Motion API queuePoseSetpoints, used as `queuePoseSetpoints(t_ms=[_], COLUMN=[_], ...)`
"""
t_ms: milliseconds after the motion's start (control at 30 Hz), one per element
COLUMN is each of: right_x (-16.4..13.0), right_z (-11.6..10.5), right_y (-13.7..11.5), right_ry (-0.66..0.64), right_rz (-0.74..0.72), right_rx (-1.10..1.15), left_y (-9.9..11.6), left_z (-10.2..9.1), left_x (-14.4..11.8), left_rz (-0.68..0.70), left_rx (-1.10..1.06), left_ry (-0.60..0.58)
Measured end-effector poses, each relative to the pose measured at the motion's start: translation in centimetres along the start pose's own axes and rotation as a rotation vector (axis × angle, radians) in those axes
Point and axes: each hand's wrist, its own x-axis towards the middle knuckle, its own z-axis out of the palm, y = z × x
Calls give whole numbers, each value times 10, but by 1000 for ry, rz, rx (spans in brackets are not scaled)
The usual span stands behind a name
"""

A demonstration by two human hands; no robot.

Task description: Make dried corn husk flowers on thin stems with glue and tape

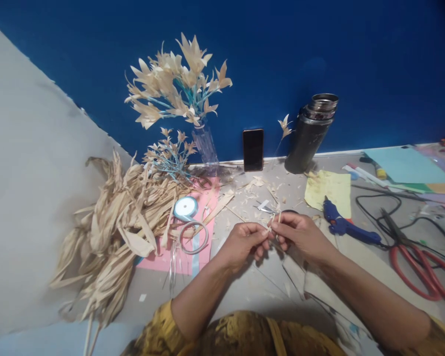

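My left hand (244, 242) and my right hand (300, 235) meet over the middle of the grey table (244, 291). Both pinch a small pale strip of dried husk (272, 225) between their fingertips. Small silver scissors (266, 207) lie just beyond the hands among husk scraps. A blue glue gun (346, 228) lies to the right of my right hand.
A heap of dried husks (111, 232) fills the left. A clear vase of husk flowers (181, 89), a phone (252, 149) and a metal flask (311, 133) stand at the blue wall. A ribbon spool (186, 208) sits on pink paper (185, 257). Red scissors (419, 262), cables and coloured papers (408, 165) lie right.
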Motion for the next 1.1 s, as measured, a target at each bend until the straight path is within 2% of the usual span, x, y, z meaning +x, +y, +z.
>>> queuePoseSetpoints(t_ms=[233,667,833,967,1100], right_x=[-3,0,0,-1,-1], right_z=[5,6,6,6,7], right_y=[-9,6,6,4,6], right_ry=[-40,38,19,-49,-16], right_rz=[19,49,23,-21,-33], right_rx=[-2,123,118,103,91], left_y=[-3,-2,-5,-5,-7], left_z=[-1,1,0,-1,-1], left_x=[1,0,1,1,1], left_rz=[-19,64,37,-51,-86], left_rx=[0,-5,-22,-110,-175], left_ry=[15,57,13,-34,-62])
